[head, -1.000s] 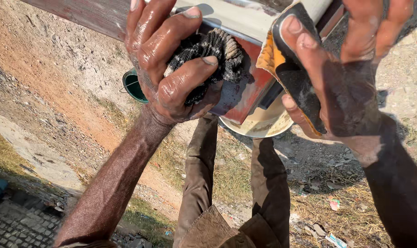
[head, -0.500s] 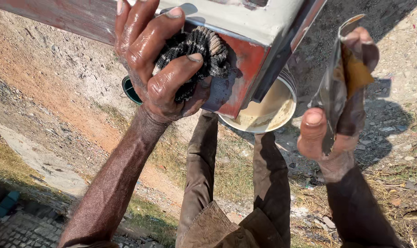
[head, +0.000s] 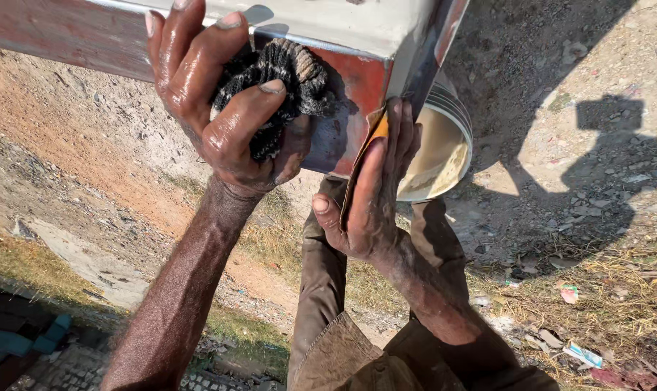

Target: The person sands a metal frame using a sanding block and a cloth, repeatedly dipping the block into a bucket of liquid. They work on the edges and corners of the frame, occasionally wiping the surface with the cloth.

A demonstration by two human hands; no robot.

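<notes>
**Two wet hands work a square metal beam, rag on one face, abrasive sheet on the corner**

The square metal beam (head: pixel 328 32) crosses the top of the frame from the upper left to just right of centre. Its top face is pale grey and glossy; the side face turned toward the camera is reddish-brown.

The left hand (head: pixel 227 108), in the upper centre-left, has its grip clamped on a dark knitted rag (head: pixel 285 80), fingers curled over the wad and thumb under it, pressing it flat against the reddish face of the beam. The skin is wet and shiny.

The right hand (head: pixel 375 195), in the centre of the frame, holds a thin orange-brown abrasive sheet (head: pixel 368 148) against the beam's end corner. The fingers lie straight and together along the sheet and the thumb stands out to the side, so the sheet is pinned by the flat of the hand rather than pinched.

Just behind the right hand, under the beam's end, sits a round tin (head: pixel 440 145) holding a pale creamy liquid. Below are the person's brown trouser legs (head: pixel 321 289) and bare, stony ground (head: pixel 582 181) with litter at the lower right.

The beam looks stiff, heavy and slick where wet, its corner edges probably sharp; the flat faces seem the safest place to bear on. The rag is soft and soaked, easy to bunch in a fist. The sheet is light and limp and likely slips unless pressed flat.
</notes>
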